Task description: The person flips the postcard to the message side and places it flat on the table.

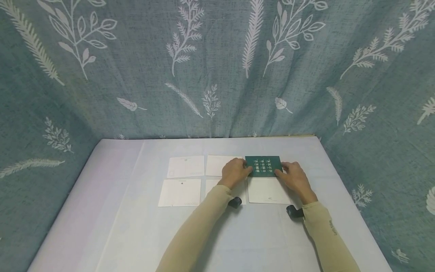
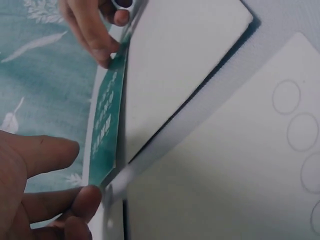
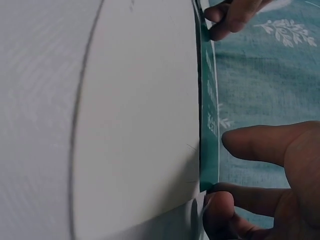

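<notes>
A green postcard with white Chinese lettering lies at the far right of a set of postcards, its long side left to right. My left hand holds its left end and my right hand its right end, fingertips at the edges. Both wrist views show the green postcard nearly edge-on, with each thumb by its printed face. Just nearer lies a white postcard, close along the green one's near edge. My left hand and forearm partly cover two white postcards in the middle column.
Two more white postcards, a far one and a near one, form the left column. They lie on a white-covered table. A patterned green curtain hangs behind and along both sides.
</notes>
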Action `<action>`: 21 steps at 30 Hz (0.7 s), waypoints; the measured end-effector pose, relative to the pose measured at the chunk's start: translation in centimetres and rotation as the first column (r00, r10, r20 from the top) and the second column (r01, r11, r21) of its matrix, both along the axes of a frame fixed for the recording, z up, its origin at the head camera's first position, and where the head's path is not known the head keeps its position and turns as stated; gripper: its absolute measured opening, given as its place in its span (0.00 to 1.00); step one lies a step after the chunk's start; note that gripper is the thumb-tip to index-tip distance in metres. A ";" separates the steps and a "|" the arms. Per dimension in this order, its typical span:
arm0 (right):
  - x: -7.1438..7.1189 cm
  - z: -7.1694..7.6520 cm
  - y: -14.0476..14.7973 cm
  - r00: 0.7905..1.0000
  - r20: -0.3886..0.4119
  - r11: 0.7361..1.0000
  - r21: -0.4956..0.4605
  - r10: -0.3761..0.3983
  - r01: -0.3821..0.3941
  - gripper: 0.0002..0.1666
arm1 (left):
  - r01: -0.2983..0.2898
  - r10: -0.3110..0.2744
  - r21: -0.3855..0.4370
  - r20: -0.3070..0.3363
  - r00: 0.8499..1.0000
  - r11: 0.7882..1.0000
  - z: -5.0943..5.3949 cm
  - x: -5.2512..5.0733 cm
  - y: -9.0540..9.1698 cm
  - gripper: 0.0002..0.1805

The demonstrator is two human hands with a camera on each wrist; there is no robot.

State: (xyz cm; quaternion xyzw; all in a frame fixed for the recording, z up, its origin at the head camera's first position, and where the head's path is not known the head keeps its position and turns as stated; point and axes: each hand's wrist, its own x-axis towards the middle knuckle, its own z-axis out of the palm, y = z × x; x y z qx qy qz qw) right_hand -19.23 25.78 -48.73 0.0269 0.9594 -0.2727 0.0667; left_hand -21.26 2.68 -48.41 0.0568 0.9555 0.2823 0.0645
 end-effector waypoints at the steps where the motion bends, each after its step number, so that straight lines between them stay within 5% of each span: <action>1: 0.0 0.0 0.0 1.000 -0.006 1.000 -0.003 -0.001 0.001 0.38 | -0.004 0.004 0.014 -0.004 1.000 1.000 0.0 0.0 -0.1 0.23; 21: 1.7 2.4 -0.7 0.970 -0.191 0.967 -0.232 -0.153 0.107 0.26 | -0.047 0.098 0.278 -0.173 0.980 0.959 1.9 0.8 -2.6 0.18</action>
